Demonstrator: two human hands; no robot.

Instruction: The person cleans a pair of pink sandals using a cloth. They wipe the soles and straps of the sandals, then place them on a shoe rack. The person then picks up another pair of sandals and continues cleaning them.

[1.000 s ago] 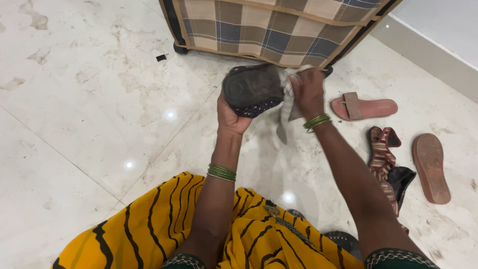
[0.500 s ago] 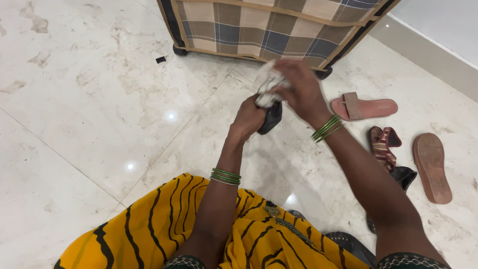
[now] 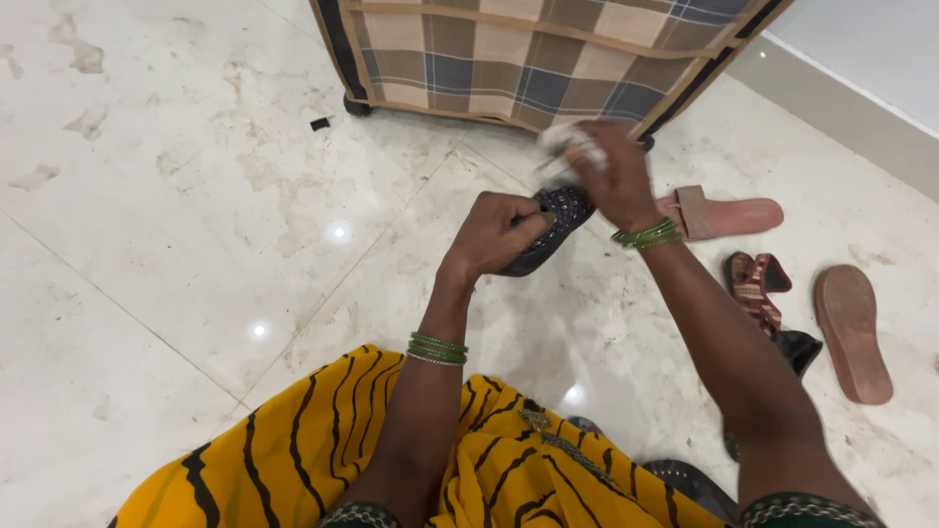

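Green bangles (image 3: 437, 348) circle the left wrist, a matching set (image 3: 648, 236) the right. Yellow garment (image 3: 323, 450) with black wavy stripes; dark green sleeves (image 3: 802, 510) edged in silver embroidery.

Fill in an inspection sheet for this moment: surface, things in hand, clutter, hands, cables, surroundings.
Surface: pale marble floor, glossy, with dull stains and light glare spots.
Things in hand: dark shoe with a dotted purple upper, held above the floor; white cloth bunched at its far end.
Clutter: pink sandal upright; brown sandal sole up; maroon patterned sandal lying over a black shoe; small black scrap.
Hands: left hand grips the dark shoe; right hand clutches the white cloth against it. Green bangles on both wrists.
Cables: nothing seen.
Surroundings: checked fabric case on wheels ahead; grey skirting at right; yellow striped garment over the lap.
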